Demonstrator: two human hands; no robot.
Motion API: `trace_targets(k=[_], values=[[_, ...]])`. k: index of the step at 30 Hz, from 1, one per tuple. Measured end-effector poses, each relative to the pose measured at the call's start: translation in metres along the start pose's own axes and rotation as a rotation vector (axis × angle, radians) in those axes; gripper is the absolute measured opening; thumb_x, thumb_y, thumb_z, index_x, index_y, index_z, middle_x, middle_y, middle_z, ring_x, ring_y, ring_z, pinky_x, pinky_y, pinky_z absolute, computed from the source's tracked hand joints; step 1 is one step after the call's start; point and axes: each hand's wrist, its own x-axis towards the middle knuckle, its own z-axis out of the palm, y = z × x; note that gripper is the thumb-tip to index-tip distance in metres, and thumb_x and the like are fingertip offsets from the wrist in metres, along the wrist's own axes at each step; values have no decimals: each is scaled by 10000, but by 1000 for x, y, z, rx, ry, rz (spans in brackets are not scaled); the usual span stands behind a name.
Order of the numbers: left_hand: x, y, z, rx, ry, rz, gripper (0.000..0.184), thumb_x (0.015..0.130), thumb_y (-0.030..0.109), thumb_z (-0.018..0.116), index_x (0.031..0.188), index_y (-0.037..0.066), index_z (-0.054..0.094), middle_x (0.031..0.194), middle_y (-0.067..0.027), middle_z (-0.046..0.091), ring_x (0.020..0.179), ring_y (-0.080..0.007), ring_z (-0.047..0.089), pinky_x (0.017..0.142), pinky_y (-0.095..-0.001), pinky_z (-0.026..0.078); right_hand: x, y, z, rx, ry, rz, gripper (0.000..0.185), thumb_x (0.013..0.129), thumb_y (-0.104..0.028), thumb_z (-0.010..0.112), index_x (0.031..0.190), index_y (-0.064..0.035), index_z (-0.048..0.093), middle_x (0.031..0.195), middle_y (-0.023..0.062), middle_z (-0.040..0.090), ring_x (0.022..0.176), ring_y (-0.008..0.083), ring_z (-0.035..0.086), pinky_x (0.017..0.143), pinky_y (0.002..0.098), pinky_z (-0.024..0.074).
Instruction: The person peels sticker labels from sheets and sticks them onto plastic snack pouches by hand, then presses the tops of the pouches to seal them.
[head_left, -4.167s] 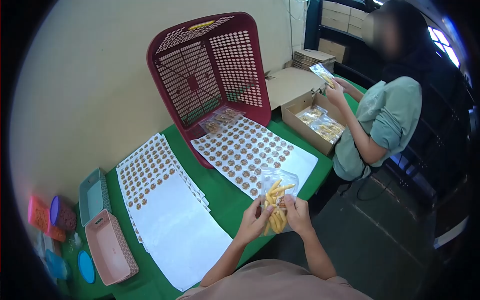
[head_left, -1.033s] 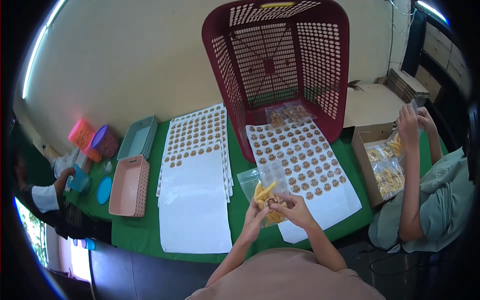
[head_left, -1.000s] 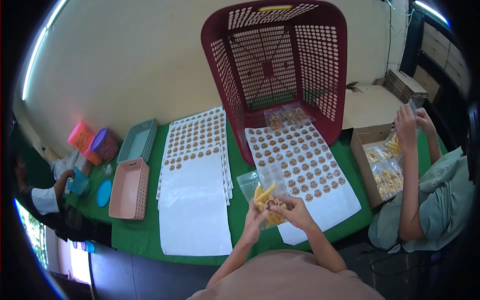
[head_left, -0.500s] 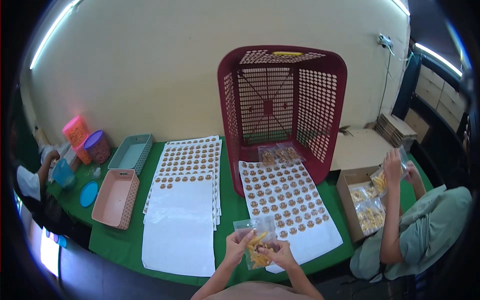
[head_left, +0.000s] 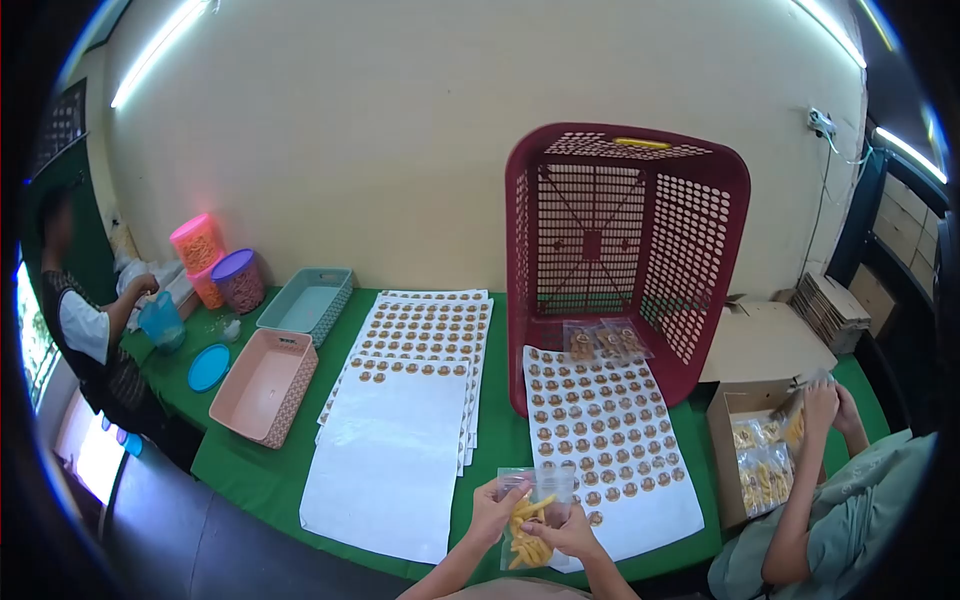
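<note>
**A bag [head_left: 536, 508] held from both sides**

At the lower middle of the frame, the left hand [head_left: 490, 515] pinches the bag's upper left edge, while the right hand [head_left: 570, 535] clasps its right side, thumb pressed across the front. Gripped so, it probably hangs flat and easy to see; yellow sticks [head_left: 525, 548] fill mostly its lower part, likely settled by weight. The label sheet [head_left: 650, 515] lies just beyond, bare end nearest the hands, presumably for easy reach. Right of centre, the basket [head_left: 517, 250] rests on its side, perhaps so the pouches [head_left: 605, 342] inside can be reached. At lower right, a co-worker [head_left: 850, 520] leans by the carton [head_left: 725, 470].
</note>
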Motion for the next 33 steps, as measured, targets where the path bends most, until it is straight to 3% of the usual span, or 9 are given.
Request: trace_targets(k=[3, 8, 11, 15, 20, 22, 24, 26, 33], values=[[4, -1, -7, -13, 24, -68, 168, 775, 74, 569, 889, -49, 564, 826, -104, 586, 763, -127, 556, 682, -227, 454, 6, 16, 0, 55, -57, 15, 265, 700, -87, 664, 911, 35, 562, 796, 55, 593, 691, 95, 552, 611, 217, 447], [5, 9, -15, 148, -135, -162, 164, 766, 99, 586, 827, -53, 589, 746, -77, 590, 705, -111, 547, 633, -214, 439, 5, 17, -5, -33, -161, 92, 314, 704, -93, 655, 968, 31, 536, 869, 77, 585, 793, 117, 551, 706, 244, 442], [-1, 13, -10, 251, -165, -117, 188, 767, 142, 591, 816, -39, 595, 727, -55, 583, 682, -97, 528, 612, -210, 421, 6, 10, -13, -202, -186, 17, 386, 725, -188, 643, 1016, 28, 510, 913, 89, 569, 865, 129, 530, 735, 255, 427], [-11, 13, -2, 386, -210, -92, 222, 764, 204, 602, 794, -17, 599, 696, -28, 570, 652, -74, 496, 584, -203, 397, 6, 1, -17, 113, -111, -135, 341, 786, -160, 560, 1064, 19, 475, 982, 96, 533, 949, 152, 500, 768, 268, 419], [-21, 4, -1, 347, -194, -86, 227, 744, 207, 627, 788, -13, 593, 685, -36, 568, 649, -73, 498, 584, -206, 402, 1, 9, -18, 55, 1, -169, 215, 813, -122, 519, 976, 15, 551, 913, 81, 555, 827, 120, 526, 704, 235, 425], [-23, -2, -6, 421, -187, -145, 287, 760, 241, 611, 866, -25, 589, 799, -66, 593, 755, -102, 541, 683, -226, 431, -2, 11, -18, -22, 40, -183, 200, 815, -124, 518, 948, 19, 563, 877, 76, 562, 791, 115, 532, 683, 226, 424], [-25, 2, -6, 410, -209, -181, 294, 758, 242, 613, 880, -24, 587, 810, -71, 593, 757, -105, 543, 686, -227, 432, -4, 15, -17, -102, 69, -191, 189, 817, -125, 516, 920, 22, 574, 842, 71, 570, 755, 109, 538, 661, 217, 424], [-26, 11, -5, 447, -242, -213, 323, 750, 251, 622, 908, -27, 581, 838, -81, 589, 759, -112, 548, 687, -226, 436, -2, 19, -15, 84, 154, -116, 178, 818, -110, 504, 909, 33, 558, 804, 68, 585, 692, 97, 535, 641, 212, 430], [-20, 3, -13, 405, -185, -226, 270, 752, 194, 622, 901, -29, 587, 784, -55, 592, 701, -76, 527, 612, -201, 423, 1, 14, -11, 183, 224, -139, 163, 815, -113, 507, 867, 32, 561, 786, 81, 585, 654, 123, 557, 636, 240, 455]])
